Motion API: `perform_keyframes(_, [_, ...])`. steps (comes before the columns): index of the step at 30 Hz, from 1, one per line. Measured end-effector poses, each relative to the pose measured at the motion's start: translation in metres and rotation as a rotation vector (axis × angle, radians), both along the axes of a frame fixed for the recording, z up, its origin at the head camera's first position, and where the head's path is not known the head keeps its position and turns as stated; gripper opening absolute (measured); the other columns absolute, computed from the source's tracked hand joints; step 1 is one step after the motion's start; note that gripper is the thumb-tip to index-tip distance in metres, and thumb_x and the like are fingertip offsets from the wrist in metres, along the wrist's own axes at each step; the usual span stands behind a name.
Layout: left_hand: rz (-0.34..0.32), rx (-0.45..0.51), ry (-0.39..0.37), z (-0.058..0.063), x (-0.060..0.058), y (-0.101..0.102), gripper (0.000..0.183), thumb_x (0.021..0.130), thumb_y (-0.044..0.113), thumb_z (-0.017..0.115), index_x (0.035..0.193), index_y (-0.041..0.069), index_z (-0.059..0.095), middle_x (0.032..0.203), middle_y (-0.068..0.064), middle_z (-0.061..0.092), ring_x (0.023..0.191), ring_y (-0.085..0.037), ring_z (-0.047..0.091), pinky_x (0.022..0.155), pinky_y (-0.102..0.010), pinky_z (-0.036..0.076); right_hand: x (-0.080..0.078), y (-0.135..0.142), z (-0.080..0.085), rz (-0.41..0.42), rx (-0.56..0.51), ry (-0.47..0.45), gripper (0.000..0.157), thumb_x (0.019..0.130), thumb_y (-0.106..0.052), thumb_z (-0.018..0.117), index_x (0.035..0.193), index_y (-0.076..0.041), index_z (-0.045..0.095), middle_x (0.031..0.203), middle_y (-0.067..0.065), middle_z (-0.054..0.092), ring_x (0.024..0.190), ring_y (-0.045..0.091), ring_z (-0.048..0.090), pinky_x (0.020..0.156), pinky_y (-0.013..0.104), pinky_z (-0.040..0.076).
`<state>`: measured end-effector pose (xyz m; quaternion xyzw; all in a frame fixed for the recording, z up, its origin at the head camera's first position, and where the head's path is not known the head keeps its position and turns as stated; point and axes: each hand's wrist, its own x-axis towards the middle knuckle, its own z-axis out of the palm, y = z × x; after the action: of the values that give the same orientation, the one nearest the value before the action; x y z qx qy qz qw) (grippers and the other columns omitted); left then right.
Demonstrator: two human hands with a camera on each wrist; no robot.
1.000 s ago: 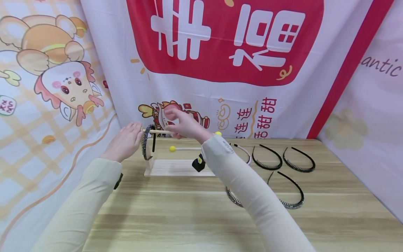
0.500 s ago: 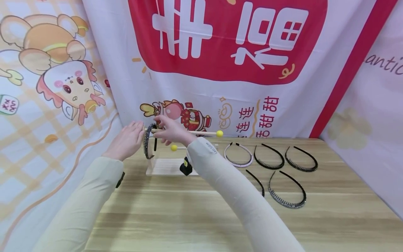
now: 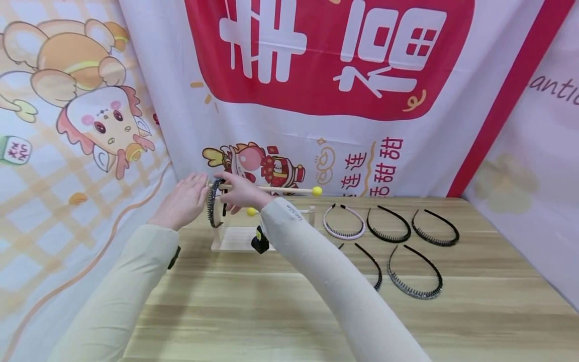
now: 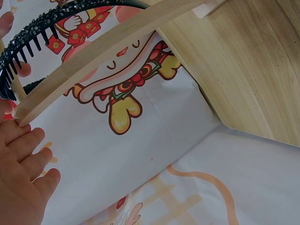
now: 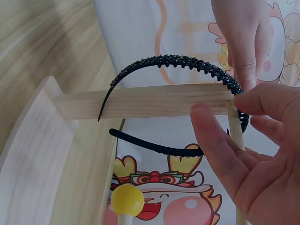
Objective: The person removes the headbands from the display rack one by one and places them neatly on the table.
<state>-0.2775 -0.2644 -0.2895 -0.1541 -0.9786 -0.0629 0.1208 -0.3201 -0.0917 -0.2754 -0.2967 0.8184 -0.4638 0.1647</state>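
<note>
A black toothed headband (image 3: 213,203) studded with glittery stones hangs on the upper wooden rod (image 3: 289,190) of a display rack, close to its post (image 5: 150,101). My left hand (image 3: 182,201) rests at the top of the post, its fingers (image 4: 29,145) extended against the wood. On the other side my right hand (image 3: 244,192) reaches around the rod with fingers spread. In the right wrist view, one right fingertip (image 5: 246,101) touches or nearly touches the headband beside the rod, and another finger (image 5: 206,124) extends past the rod in front of the band's lower arm.
A lower rod with a yellow ball end (image 3: 252,211) sticks out above the pale rack base (image 3: 232,239). Right of the rack lie a white headband (image 3: 344,235) and several dark ones, such as a black headband (image 3: 389,237), on the wooden table (image 3: 253,311). Printed cloth hangs behind.
My right hand has moved left along the upper rod to the headband, uncovering the rod's yellow end and the white headband. My left hand has stayed at the post.
</note>
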Motion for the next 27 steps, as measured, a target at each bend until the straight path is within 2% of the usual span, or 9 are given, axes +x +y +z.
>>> perform_keyframes(4, [-0.003, 0.007, 0.005, 0.000, -0.001, 0.001, 0.050, 0.102, 0.020, 0.024, 0.138, -0.013, 0.024, 0.141, -0.032, 0.026, 0.131, -0.047, 0.018, 0.109, -0.052, 0.011, -0.003, 0.001, -0.002, -0.008, -0.024, -0.019, 0.052, 0.092, -0.002, 0.052, 0.139, -0.019, 0.039, 0.136, 0.011, 0.045, 0.076, 0.030, 0.064, 0.060, 0.032, 0.057])
perform_keyframes(9, [-0.016, 0.015, 0.037, -0.001, -0.003, 0.000, 0.048, 0.101, 0.016, 0.028, 0.137, -0.014, 0.027, 0.139, -0.032, 0.029, 0.129, -0.048, 0.021, 0.108, -0.053, 0.014, -0.008, 0.004, -0.006, -0.034, -0.114, -0.028, 0.041, 0.093, -0.003, 0.049, 0.133, -0.011, 0.045, 0.127, 0.013, 0.052, 0.078, 0.033, 0.065, 0.064, 0.036, 0.057])
perform_keyframes(17, [-0.014, 0.029, 0.024, -0.001, -0.004, -0.001, 0.048, 0.101, 0.018, 0.027, 0.138, -0.013, 0.025, 0.140, -0.032, 0.027, 0.130, -0.047, 0.019, 0.108, -0.053, 0.012, -0.011, 0.009, -0.012, -0.066, -0.187, 0.000, 0.040, 0.088, -0.007, 0.061, 0.126, -0.008, 0.050, 0.103, 0.007, 0.059, 0.063, 0.029, 0.061, 0.059, 0.036, 0.057])
perform_keyframes(20, [-0.014, 0.030, 0.019, -0.001, -0.004, -0.001, 0.048, 0.101, 0.019, 0.026, 0.139, -0.012, 0.024, 0.140, -0.032, 0.026, 0.130, -0.047, 0.019, 0.108, -0.053, 0.012, -0.011, 0.011, -0.013, -0.078, -0.185, 0.010, 0.040, 0.086, -0.007, 0.064, 0.124, -0.008, 0.051, 0.104, 0.009, 0.059, 0.062, 0.030, 0.061, 0.058, 0.036, 0.057])
perform_keyframes(27, [-0.012, 0.038, 0.013, -0.001, -0.003, -0.001, 0.049, 0.102, 0.019, 0.025, 0.139, -0.012, 0.024, 0.141, -0.031, 0.026, 0.130, -0.047, 0.018, 0.108, -0.053, 0.011, -0.011, 0.022, -0.011, -0.125, -0.160, 0.027, 0.043, 0.087, -0.006, 0.063, 0.128, -0.012, 0.050, 0.125, 0.010, 0.051, 0.060, 0.027, 0.061, 0.056, 0.033, 0.057])
